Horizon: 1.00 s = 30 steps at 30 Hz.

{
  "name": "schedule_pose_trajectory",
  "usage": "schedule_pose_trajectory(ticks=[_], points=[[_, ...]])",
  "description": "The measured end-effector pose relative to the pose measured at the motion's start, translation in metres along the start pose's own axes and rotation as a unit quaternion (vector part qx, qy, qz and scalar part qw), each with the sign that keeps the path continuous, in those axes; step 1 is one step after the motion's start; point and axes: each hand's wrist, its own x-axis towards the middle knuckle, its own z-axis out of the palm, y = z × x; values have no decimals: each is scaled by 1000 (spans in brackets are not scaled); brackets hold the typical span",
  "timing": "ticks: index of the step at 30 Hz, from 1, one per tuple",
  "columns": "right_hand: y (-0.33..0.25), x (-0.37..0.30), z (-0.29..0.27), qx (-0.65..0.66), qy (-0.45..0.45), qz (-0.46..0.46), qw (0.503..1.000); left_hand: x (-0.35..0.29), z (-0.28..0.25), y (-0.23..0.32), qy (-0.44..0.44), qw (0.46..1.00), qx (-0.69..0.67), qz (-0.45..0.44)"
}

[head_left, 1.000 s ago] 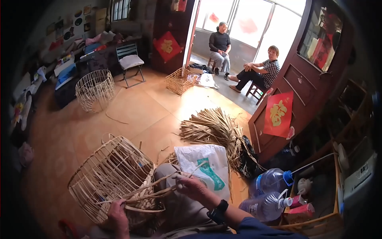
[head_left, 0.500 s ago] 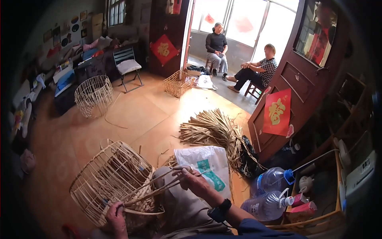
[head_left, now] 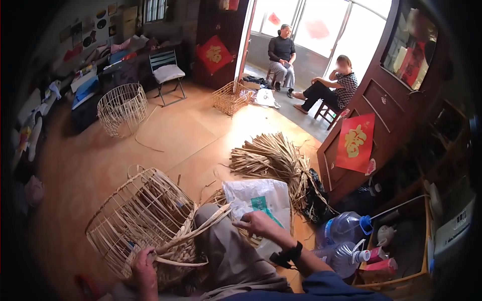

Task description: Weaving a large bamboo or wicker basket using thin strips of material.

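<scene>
The left hand (head_left: pixel 144 269) pinches fibre strands (head_left: pixel 215 218) beside the near woven basket (head_left: pixel 170 241); cannot tell the right hand's (head_left: pixel 263 226) grip.

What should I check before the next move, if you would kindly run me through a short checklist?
1. Left hand holding the strands at the basket: ok, fingers closed on them.
2. Right hand on the strands' free ends: not ok, it appears apart from them.
3. Basket close beside the person's leg: ok, tipped on its side.
4. Straw bundle nearby: ok, on the floor beyond the white bag.
5. Right forearm clear of the near bottle: cannot tell, they meet in this view.
6. Weave tight: cannot tell from here.
</scene>
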Motion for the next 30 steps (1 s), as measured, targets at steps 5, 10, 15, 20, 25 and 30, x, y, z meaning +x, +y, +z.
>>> schedule_pose_trajectory(ticks=[5,10,15,20,25,30], points=[[-92,-23,46,-29,145,-281,948,20,-16,33,-91,985,-117,-85],[-138,-5,102,-86,115,-402,904,42,-10,45,-144,979,-115,-82],[-154,9,138,-206,162,-422,868,32,-25,39,-159,971,-111,-139],[-168,-7,149,-221,105,-418,875,32,-21,30,-154,974,-133,-102],[-158,-16,121,-164,-8,-315,935,29,-21,32,-139,974,-150,-98],[-137,-41,60,-156,-70,-255,952,11,-16,28,-133,989,-64,-27]])
